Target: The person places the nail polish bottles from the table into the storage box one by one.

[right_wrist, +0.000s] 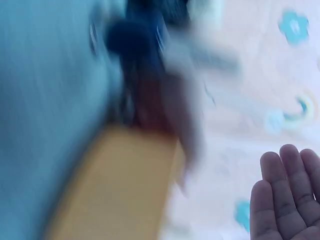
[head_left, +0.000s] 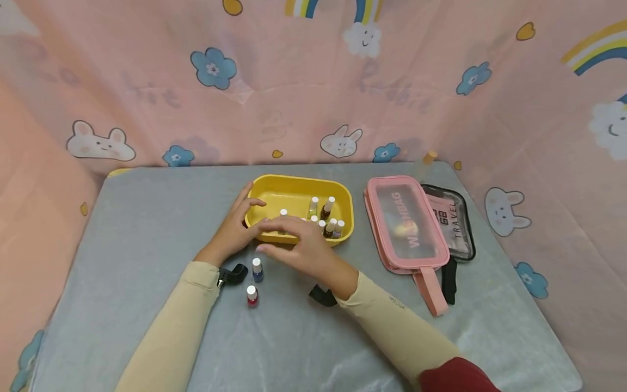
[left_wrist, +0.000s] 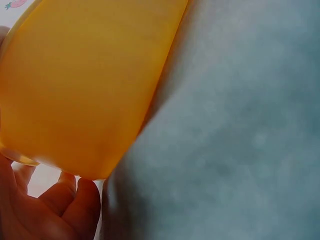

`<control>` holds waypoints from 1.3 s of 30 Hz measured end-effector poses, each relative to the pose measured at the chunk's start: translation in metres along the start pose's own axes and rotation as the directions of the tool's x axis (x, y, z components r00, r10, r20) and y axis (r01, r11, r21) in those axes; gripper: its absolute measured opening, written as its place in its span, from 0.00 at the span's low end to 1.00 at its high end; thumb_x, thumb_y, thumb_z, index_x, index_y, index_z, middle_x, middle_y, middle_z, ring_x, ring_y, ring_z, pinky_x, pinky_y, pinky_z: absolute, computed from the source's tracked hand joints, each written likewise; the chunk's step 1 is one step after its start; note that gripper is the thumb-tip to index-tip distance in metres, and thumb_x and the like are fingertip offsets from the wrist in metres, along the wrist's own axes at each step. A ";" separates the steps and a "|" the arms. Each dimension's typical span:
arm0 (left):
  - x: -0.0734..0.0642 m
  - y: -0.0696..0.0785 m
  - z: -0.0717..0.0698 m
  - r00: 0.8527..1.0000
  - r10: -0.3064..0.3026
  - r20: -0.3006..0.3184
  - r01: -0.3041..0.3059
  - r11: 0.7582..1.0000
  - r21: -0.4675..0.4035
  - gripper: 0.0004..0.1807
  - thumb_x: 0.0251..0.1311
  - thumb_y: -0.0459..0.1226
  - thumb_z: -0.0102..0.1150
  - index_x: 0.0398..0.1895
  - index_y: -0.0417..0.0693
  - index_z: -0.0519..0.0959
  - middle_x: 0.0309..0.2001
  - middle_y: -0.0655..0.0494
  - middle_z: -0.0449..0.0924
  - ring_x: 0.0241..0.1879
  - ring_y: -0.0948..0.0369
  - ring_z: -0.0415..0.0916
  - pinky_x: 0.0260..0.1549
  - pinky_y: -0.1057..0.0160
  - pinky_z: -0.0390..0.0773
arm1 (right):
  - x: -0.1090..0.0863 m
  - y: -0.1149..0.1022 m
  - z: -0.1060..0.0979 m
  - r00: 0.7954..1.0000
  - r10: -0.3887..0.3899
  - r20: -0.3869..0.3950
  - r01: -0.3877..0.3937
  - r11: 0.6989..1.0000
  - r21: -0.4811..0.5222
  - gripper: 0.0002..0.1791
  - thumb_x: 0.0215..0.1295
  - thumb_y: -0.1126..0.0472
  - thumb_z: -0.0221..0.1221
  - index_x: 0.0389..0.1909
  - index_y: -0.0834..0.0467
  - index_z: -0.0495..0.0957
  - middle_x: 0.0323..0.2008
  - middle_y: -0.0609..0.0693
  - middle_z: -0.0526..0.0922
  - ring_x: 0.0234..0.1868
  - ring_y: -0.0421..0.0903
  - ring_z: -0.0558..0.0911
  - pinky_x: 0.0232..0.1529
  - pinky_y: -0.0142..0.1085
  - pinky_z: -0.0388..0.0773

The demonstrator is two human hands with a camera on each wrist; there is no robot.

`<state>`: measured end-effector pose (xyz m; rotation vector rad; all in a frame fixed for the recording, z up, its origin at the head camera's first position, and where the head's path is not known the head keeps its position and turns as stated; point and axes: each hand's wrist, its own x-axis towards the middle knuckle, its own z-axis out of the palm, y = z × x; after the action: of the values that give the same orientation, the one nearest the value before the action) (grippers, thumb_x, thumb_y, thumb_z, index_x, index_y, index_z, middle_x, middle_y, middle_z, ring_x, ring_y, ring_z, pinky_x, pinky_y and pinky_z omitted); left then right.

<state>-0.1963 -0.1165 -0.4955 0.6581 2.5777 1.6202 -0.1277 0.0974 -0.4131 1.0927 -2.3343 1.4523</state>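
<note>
A yellow plastic basket [head_left: 299, 182] stands near the far edge of the table, with several small white-capped nail polish bottles [head_left: 327, 208] in its right part. My left hand [head_left: 235, 224] holds the basket's left end; in the left wrist view its fingers [left_wrist: 82, 207] lie against the basket wall [left_wrist: 85, 90]. Over the near rim is my right hand [head_left: 306, 247], hiding some bottles. Its fingers [right_wrist: 287, 187] look straight and hold nothing in the right wrist view. In front of the basket stand a blue nail polish bottle [head_left: 257, 270] and a red one [head_left: 252, 296], both upright.
Right of the basket lies a pink clear-topped wash bag [head_left: 406, 223], partly over a black-edged clear travel pouch [head_left: 460, 228]. Behind them a bottle with an orange cap [head_left: 429, 158] stands at the table's back edge. A printed pink curtain [head_left: 294, 109] hangs behind the grey-covered table [head_left: 147, 228].
</note>
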 end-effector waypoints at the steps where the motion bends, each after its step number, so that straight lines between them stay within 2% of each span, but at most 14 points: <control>1: 0.001 -0.001 0.000 1.000 0.004 0.000 -0.004 1.000 -0.003 0.24 0.69 0.46 0.65 0.62 0.45 0.75 0.87 0.56 0.39 0.83 0.46 0.41 0.75 0.32 0.50 | -0.003 -0.001 0.008 0.999 0.002 0.033 -0.002 1.000 0.009 0.22 0.59 0.65 0.78 0.54 0.65 0.86 0.51 0.53 0.89 0.55 0.44 0.85 0.60 0.37 0.80; 5: 0.001 -0.001 0.000 1.000 0.011 -0.003 -0.011 1.000 -0.015 0.24 0.69 0.45 0.65 0.62 0.45 0.75 0.87 0.58 0.38 0.83 0.47 0.42 0.74 0.31 0.52 | -0.014 0.001 0.029 0.989 0.073 0.132 -0.073 0.997 -0.006 0.23 0.60 0.62 0.78 0.55 0.64 0.86 0.52 0.51 0.89 0.55 0.41 0.85 0.61 0.32 0.78; 9: 0.002 0.000 0.001 1.000 0.006 -0.006 -0.006 1.000 -0.002 0.24 0.69 0.46 0.65 0.62 0.46 0.76 0.87 0.61 0.38 0.84 0.49 0.41 0.74 0.31 0.52 | -0.022 0.007 0.037 0.965 0.186 0.187 -0.184 0.983 -0.027 0.20 0.62 0.61 0.77 0.53 0.62 0.87 0.50 0.48 0.90 0.52 0.38 0.85 0.57 0.30 0.80; 12: 0.003 0.000 0.001 1.000 0.005 -0.014 -0.005 1.000 -0.002 0.23 0.69 0.46 0.65 0.61 0.46 0.76 0.87 0.61 0.39 0.84 0.49 0.41 0.76 0.33 0.51 | -0.025 0.012 0.040 0.947 0.250 0.202 -0.247 0.968 -0.040 0.17 0.64 0.60 0.75 0.52 0.60 0.88 0.48 0.46 0.90 0.50 0.37 0.85 0.55 0.30 0.81; 15: 0.003 0.001 0.001 1.000 0.007 -0.018 -0.007 1.000 -0.006 0.23 0.68 0.46 0.65 0.61 0.45 0.76 0.87 0.60 0.39 0.84 0.48 0.41 0.76 0.34 0.51 | -0.025 0.014 0.039 0.942 0.282 0.180 -0.279 0.959 -0.042 0.15 0.65 0.60 0.75 0.51 0.60 0.89 0.46 0.46 0.91 0.49 0.35 0.86 0.53 0.30 0.82; 19: 0.002 0.003 0.000 1.000 -0.004 -0.010 0.004 1.000 -0.007 0.24 0.68 0.47 0.65 0.61 0.45 0.76 0.87 0.61 0.38 0.83 0.49 0.42 0.76 0.35 0.51 | -0.016 0.005 0.024 0.957 0.267 0.114 -0.269 0.963 0.005 0.13 0.63 0.62 0.76 0.47 0.61 0.90 0.43 0.47 0.91 0.46 0.36 0.87 0.51 0.35 0.84; 22: 0.002 0.003 -0.001 1.000 -0.020 -0.003 0.020 1.000 -0.005 0.24 0.68 0.48 0.65 0.62 0.47 0.76 0.87 0.63 0.38 0.84 0.50 0.42 0.76 0.35 0.51 | -0.001 -0.006 0.000 0.967 0.246 0.059 -0.250 0.966 0.065 0.11 0.63 0.63 0.75 0.45 0.61 0.90 0.42 0.49 0.91 0.45 0.38 0.87 0.52 0.46 0.86; 24: 0.002 0.004 -0.001 1.000 -0.027 0.000 0.027 1.000 -0.003 0.24 0.69 0.49 0.65 0.62 0.48 0.76 0.86 0.64 0.38 0.84 0.50 0.41 0.77 0.35 0.50 | 0.011 -0.012 -0.021 0.965 0.260 0.021 -0.261 0.962 0.081 0.11 0.64 0.63 0.75 0.45 0.61 0.90 0.42 0.49 0.91 0.44 0.40 0.87 0.51 0.50 0.86; 28: 0.003 0.003 -0.001 0.999 -0.032 0.002 0.032 0.999 -0.007 0.23 0.69 0.48 0.65 0.61 0.49 0.76 0.87 0.63 0.38 0.84 0.50 0.41 0.77 0.36 0.50 | 0.034 -0.005 -0.057 0.942 0.335 -0.018 -0.332 0.938 0.099 0.12 0.66 0.61 0.73 0.47 0.63 0.89 0.45 0.49 0.91 0.45 0.46 0.88 0.52 0.48 0.86; 33: 0.003 0.001 0.001 1.000 -0.031 0.002 0.031 0.999 -0.015 0.22 0.69 0.46 0.65 0.61 0.47 0.76 0.87 0.58 0.38 0.84 0.49 0.40 0.76 0.35 0.50 | 0.054 0.026 -0.085 0.891 0.452 0.046 -0.454 0.885 0.103 0.15 0.68 0.62 0.72 0.52 0.65 0.87 0.47 0.52 0.90 0.47 0.49 0.88 0.54 0.42 0.85; 39: 0.002 0.002 0.001 1.000 -0.021 -0.002 0.021 1.000 -0.023 0.22 0.69 0.45 0.65 0.61 0.47 0.76 0.87 0.56 0.38 0.83 0.49 0.41 0.76 0.33 0.50 | 0.059 0.060 -0.092 0.823 0.556 0.119 -0.549 0.831 -0.087 0.14 0.67 0.57 0.74 0.49 0.59 0.89 0.44 0.49 0.90 0.46 0.46 0.88 0.51 0.42 0.85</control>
<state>-0.1973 -0.1142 -0.4938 0.6256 2.5549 1.6419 -0.2294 0.1606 -0.3793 0.5217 -2.9381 1.5049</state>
